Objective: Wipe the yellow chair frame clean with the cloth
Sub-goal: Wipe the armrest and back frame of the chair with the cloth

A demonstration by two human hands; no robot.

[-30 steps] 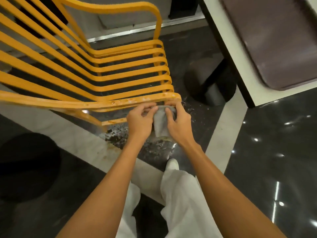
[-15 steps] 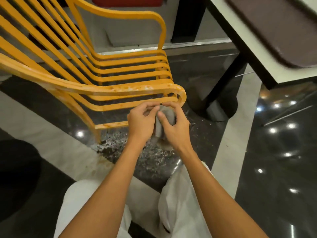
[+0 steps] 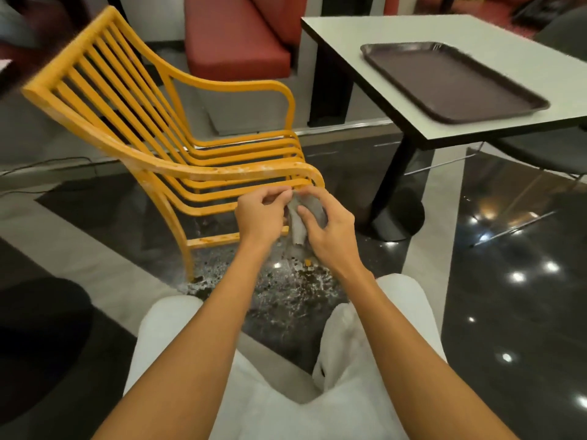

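A yellow slatted chair frame stands on the dark floor in front of me, its near armrest speckled with pale marks. Just below the front curl of that armrest I hold a small grey cloth between both hands. My left hand pinches the cloth's upper edge. My right hand wraps around its right side, thumb pressed on the fabric. The cloth hangs bunched, a little clear of the armrest. Part of the cloth is hidden behind my fingers.
A white table on a black pedestal stands at the right with a dark brown tray on it. Red cushioned seating is behind the chair. Wet debris lies on the floor under the chair's front. My white-trousered knees are below.
The view has tilted up and pulled back, showing the whole chair and table. Both hands stay together on the cloth, now slightly lower and off the armrest's front edge.
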